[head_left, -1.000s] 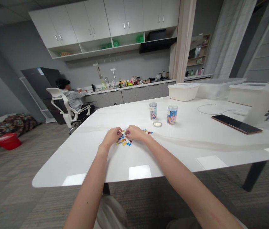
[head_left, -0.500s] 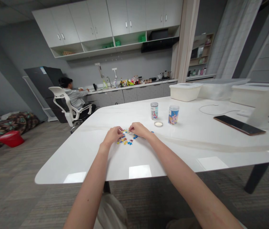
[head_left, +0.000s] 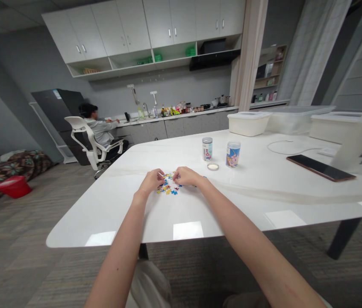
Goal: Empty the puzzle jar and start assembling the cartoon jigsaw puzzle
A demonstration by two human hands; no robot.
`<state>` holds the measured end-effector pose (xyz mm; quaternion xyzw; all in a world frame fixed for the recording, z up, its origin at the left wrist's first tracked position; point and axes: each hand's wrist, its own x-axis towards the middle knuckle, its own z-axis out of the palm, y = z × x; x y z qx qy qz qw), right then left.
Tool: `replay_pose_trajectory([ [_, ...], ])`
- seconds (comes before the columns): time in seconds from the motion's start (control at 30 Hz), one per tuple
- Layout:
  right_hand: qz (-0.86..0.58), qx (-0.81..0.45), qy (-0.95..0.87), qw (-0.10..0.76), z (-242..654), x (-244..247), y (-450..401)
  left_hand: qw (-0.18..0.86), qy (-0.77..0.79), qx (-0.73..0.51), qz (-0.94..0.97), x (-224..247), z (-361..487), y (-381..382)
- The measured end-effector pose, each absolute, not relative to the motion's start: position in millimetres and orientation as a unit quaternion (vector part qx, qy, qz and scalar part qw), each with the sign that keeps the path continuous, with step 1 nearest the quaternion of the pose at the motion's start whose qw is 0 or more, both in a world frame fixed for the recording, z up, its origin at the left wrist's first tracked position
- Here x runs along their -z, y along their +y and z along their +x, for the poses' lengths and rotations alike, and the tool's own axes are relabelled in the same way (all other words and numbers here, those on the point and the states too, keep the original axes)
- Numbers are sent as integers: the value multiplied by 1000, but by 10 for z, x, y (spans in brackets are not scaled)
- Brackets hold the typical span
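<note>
Head camera: puzzle pieces (head_left: 168,192) lie on the surface (head_left: 110,196), five o'clock from the curled fingers of the left hand (head_left: 150,181), seven from the right hand's (head_left: 186,176) (both slightly parted; I can't tell what's held).

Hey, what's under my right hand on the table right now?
Colourful puzzle pieces show on the white table between your right hand and left hand. Whatever lies directly under the right palm is covered, so I can't tell.

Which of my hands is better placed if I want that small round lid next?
Probably your right hand: it's closer to the lid, while your left hand is over by the left side of the puzzle pieces.
</note>
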<state>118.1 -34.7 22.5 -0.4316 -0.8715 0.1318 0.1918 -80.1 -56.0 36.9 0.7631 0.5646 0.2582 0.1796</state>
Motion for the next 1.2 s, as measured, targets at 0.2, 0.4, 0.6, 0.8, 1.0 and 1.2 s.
replay_pose_trajectory([
  [0.2, -437, -124, -865, 212, 1187, -232, -333, 178, 575, -286, 745, -385, -820, -564],
  [0.4, -416, -127, -868, 241, 1194, -244, -319, 97, 659, -259, 699, -365, -894, -534],
  [0.6, -417, -156, -869, 216, 1192, -244, -337, 53, 586, -222, 777, -407, -832, -542],
  [0.8, -420, -154, -862, 238, 1219, -229, -305, 75, 568, -148, 806, -429, -768, -567],
  [1.0, -436, -149, -858, 227, 1305, -205, -257, 53, 569, -156, 806, -390, -782, -543],
  [1.2, -431, -148, -862, 220, 1318, -193, -240, 57, 561, -163, 810, -349, -786, -521],
])
